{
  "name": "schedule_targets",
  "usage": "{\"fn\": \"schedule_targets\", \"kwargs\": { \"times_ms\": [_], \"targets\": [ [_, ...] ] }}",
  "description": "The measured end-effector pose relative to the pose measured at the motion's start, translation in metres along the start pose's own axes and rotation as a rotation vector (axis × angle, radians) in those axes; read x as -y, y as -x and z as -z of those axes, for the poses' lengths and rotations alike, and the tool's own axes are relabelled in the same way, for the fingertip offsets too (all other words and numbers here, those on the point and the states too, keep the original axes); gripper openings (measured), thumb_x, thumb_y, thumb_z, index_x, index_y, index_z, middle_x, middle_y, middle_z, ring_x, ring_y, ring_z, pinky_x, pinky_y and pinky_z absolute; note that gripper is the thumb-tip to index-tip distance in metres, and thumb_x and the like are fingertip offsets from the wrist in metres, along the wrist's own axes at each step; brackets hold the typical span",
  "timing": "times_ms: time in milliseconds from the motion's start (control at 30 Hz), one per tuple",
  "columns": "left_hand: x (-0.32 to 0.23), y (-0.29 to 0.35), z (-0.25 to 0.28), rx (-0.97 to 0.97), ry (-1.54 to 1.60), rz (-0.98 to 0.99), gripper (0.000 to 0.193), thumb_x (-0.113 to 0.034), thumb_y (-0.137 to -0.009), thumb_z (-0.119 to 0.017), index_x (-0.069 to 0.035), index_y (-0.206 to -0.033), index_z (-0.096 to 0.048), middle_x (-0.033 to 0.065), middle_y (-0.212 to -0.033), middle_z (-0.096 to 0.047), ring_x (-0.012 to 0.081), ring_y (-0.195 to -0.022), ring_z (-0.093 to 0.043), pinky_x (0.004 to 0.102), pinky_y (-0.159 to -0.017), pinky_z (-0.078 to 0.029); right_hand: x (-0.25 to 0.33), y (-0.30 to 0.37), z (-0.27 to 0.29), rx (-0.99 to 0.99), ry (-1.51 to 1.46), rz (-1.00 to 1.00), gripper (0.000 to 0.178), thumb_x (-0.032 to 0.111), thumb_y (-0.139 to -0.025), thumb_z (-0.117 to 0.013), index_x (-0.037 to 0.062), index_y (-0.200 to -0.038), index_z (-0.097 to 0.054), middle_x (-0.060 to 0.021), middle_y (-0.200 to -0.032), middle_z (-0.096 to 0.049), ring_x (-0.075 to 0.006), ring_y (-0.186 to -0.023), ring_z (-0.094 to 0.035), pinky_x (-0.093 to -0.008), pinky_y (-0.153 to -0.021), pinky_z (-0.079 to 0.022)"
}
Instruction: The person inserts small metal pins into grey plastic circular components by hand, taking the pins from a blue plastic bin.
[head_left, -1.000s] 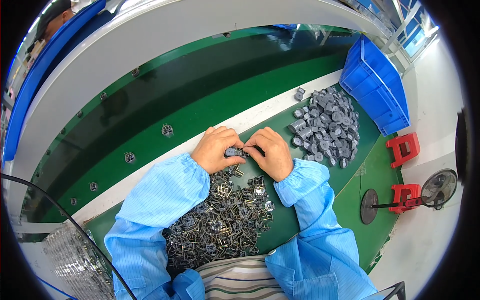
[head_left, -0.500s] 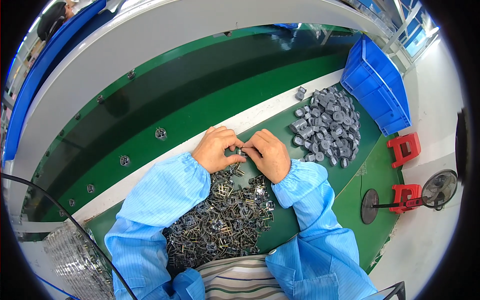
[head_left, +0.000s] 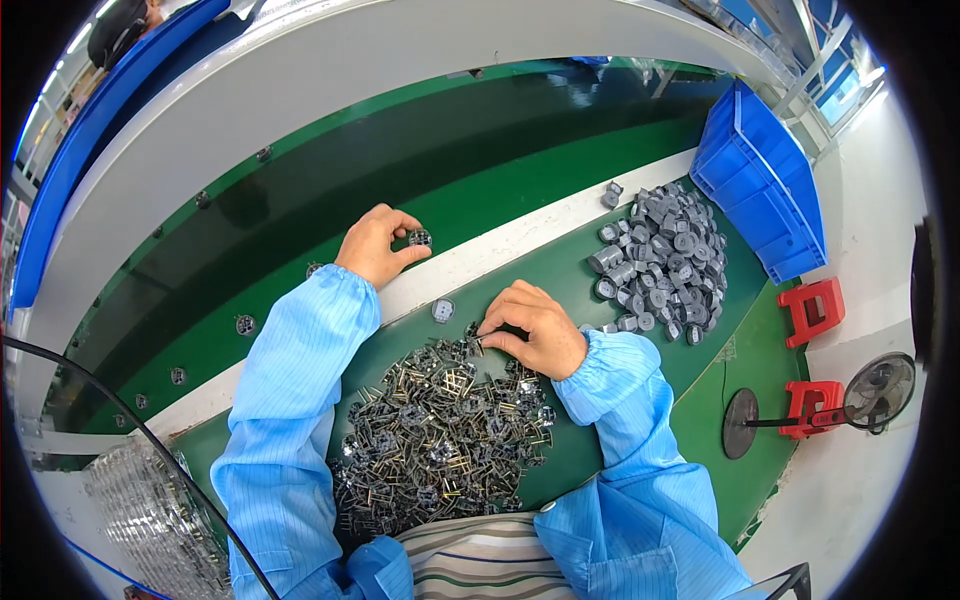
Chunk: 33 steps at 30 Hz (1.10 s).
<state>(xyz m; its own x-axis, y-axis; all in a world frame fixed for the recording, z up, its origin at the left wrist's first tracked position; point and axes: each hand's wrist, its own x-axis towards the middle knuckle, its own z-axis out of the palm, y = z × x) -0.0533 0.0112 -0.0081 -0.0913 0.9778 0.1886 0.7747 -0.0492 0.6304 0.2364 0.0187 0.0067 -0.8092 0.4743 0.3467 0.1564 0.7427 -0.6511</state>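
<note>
My left hand is above the green belt, just past its white edge strip. Its thumb and fingers pinch a small round part with metal pins. Lower and to the right, my right hand has thumb and forefinger pressed together at the top tip of a pile of pinned parts. What sits between those fingertips is too small to make out. A single pale round piece lies on the green table between the two hands.
Grey round caps are heaped at the right, in front of a blue crate. Several round parts sit along the belt at left. Stacked clear trays stand lower left. Red stools and a fan are at far right.
My hands were together above the pile and have parted. The left went up and left over the belt with a round part; the right came down to the pile's tip. A pale piece now shows between them.
</note>
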Motion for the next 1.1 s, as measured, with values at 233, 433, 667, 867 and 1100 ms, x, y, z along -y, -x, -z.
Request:
{"fn": "schedule_targets", "kwargs": {
  "times_ms": [233,433,667,867,1100],
  "targets": [
    [-0.041,0.008,0.039,0.566,0.177,-0.456,0.048,0.005,-0.077,-0.08,-0.013,-0.12,-0.068,0.0094,-0.12,-0.051,0.0288,-0.117,-0.054,0.0397,-0.107,-0.042,0.008,0.004,0.013,-0.097,-0.158,-0.234,0.01,0.004,-0.086,-0.079,0.0036,-0.096,-0.078,-0.0071,-0.087,-0.071,-0.0187,-0.079,-0.066,-0.0326,-0.07,-0.051],
    [-0.039,0.016,0.004,0.685,0.166,-0.448,0.043,-0.005,-0.076,-0.086,-0.012,-0.116,-0.072,0.0049,-0.111,-0.058,0.025,-0.11,-0.059,0.038,-0.098,-0.05,0.005,0.006,0.011,-0.066,-0.273,-0.481,0.021,0.009,-0.086,-0.081,0.0046,-0.107,-0.078,-0.0088,-0.087,-0.076,-0.014,-0.074,-0.07,-0.0291,-0.068,-0.056],
    [-0.059,0.032,-0.026,0.322,0.191,-0.341,0.033,-0.018,-0.079,-0.086,-0.013,-0.109,-0.073,0.0037,-0.104,-0.062,0.0252,-0.099,-0.064,0.0387,-0.085,-0.054,0.0,0.014,0.021,0.147,-0.439,-0.484,0.026,0.008,-0.088,-0.081,0.0023,-0.113,-0.077,-0.0078,-0.087,-0.078,-0.0079,-0.075,-0.07,-0.0267,-0.069,-0.057],
    [-0.059,0.035,-0.039,0.193,0.186,-0.445,0.032,-0.021,-0.076,-0.088,-0.014,-0.104,-0.074,0.0045,-0.098,-0.062,0.0263,-0.097,-0.064,0.0393,-0.082,-0.052,-0.001,0.017,0.028,0.163,-0.645,-0.507,0.034,0.005,-0.087,-0.081,0.0008,-0.12,-0.074,-0.0056,-0.086,-0.076,-0.0077,-0.078,-0.069,-0.0258,-0.071,-0.057],
    [-0.06,0.034,-0.04,0.21,0.192,-0.394,0.035,-0.029,-0.075,-0.09,-0.013,-0.103,-0.073,0.0046,-0.097,-0.062,0.0269,-0.095,-0.064,0.0401,-0.081,-0.052,-0.02,0.018,0.012,-0.262,-0.421,-0.667,0.026,0.007,-0.09,-0.076,-0.001,-0.115,-0.075,-0.0076,-0.086,-0.076,-0.0089,-0.077,-0.069,-0.026,-0.071,-0.057]
  ]
}}
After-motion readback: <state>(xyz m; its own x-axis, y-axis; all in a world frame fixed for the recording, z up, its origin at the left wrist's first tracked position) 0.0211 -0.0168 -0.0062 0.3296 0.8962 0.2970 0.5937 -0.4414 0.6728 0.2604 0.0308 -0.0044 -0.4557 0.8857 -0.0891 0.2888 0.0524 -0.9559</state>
